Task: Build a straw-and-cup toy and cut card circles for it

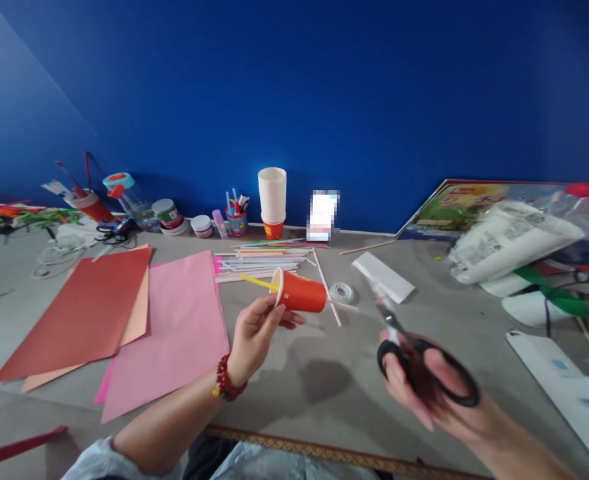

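Note:
My left hand [257, 330] grips a red paper cup [304, 293] tipped on its side, its mouth facing left. A yellow straw [258, 282] sticks out of the cup's mouth. My right hand [424, 383] holds black-handled scissors [388, 319], blurred by motion, with the blades pointing away from me and up. The scissors are apart from the cup. Behind the cup lie a roll of tape [341, 293] and a pale pink straw [327, 283]. A folded white paper [382, 275] rests beyond the scissors' tips.
Pink paper sheets [169, 333] and red paper [82, 307] cover the left side. Several straws [259, 263] lie at the back, before stacked paper cups [273, 193] and a phone [323, 215]. Plastic-wrapped packages [514, 240] and a white board [559, 387] occupy the right.

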